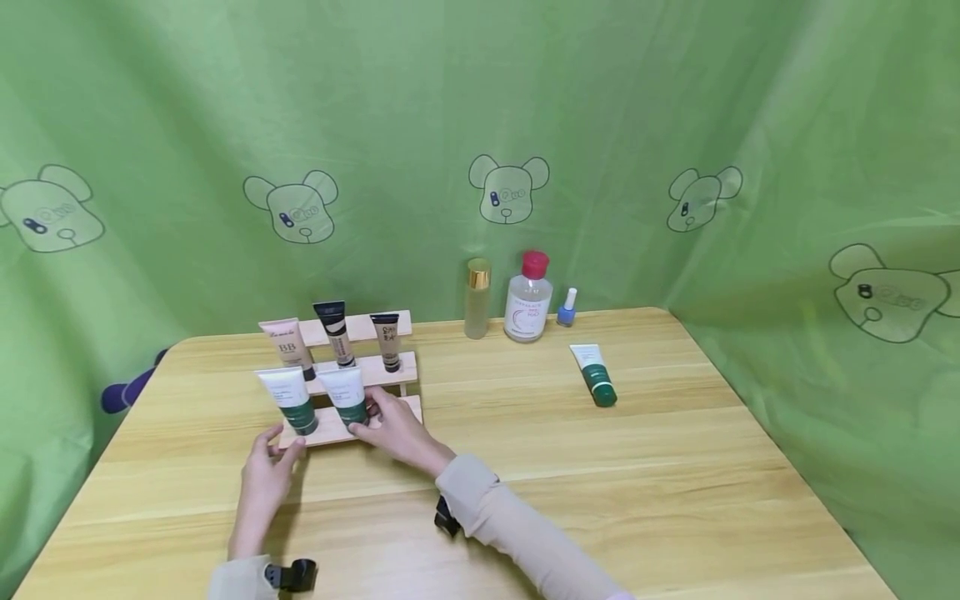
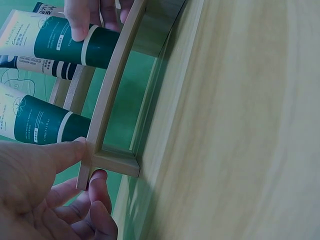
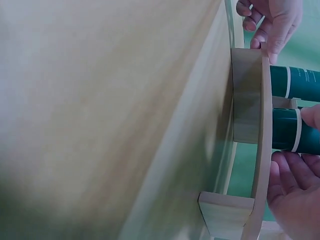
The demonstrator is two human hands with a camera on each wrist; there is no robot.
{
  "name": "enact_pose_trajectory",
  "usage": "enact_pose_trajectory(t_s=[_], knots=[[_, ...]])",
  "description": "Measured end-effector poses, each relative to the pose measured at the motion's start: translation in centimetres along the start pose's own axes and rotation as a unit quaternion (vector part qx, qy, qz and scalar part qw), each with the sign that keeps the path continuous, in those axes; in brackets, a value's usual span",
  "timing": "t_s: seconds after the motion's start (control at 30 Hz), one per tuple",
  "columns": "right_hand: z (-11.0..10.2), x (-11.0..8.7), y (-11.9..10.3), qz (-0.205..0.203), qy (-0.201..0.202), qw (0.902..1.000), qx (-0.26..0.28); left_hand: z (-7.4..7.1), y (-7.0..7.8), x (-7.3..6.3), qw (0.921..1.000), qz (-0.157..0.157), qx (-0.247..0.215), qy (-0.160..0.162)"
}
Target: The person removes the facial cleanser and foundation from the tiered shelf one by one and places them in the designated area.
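Observation:
A small tiered wooden rack (image 1: 330,429) stands at the table's left back. On its front step are two white-and-green squeeze tubes, a left one (image 1: 288,400) and a right one (image 1: 344,395). My right hand (image 1: 399,431) grips the right tube near its green cap, which rests on the step. With thumb on top and fingers beneath, my left hand (image 2: 55,192) pinches the front left corner of the rack. Behind stand a pink BB cream tube (image 1: 288,343), a black-capped concealer tube (image 1: 335,335) and a small dark-ended tube (image 1: 387,340).
A third white-and-green tube (image 1: 595,375) lies on the table (image 1: 525,442) to the right. Along the back edge are a gold-capped bottle (image 1: 477,300), a red-capped clear bottle (image 1: 528,300) and a blue nail polish bottle (image 1: 567,310). Green curtains (image 1: 420,100) hang behind and at both sides.

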State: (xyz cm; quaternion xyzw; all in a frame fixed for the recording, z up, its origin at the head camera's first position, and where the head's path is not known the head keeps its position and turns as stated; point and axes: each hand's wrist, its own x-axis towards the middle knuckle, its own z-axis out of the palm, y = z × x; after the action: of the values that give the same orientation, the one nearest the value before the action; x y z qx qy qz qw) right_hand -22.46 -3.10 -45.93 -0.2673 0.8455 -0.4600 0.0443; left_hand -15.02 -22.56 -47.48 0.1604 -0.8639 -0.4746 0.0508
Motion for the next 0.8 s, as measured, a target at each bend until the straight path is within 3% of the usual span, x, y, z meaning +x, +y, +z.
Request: enact_pose_trajectory(t_s=[0.27,0.8], knots=[[0.0,-0.8,0.3,0.011,0.018,0.9997,0.009,0.0,-0.1,0.1,1.0,0.001,0.003,-0.002],[-2.1,-2.7,0.9,0.059,0.041,0.9925,0.099,-0.1,0.1,-0.1,0.9999,-0.003,-0.007,-0.011]])
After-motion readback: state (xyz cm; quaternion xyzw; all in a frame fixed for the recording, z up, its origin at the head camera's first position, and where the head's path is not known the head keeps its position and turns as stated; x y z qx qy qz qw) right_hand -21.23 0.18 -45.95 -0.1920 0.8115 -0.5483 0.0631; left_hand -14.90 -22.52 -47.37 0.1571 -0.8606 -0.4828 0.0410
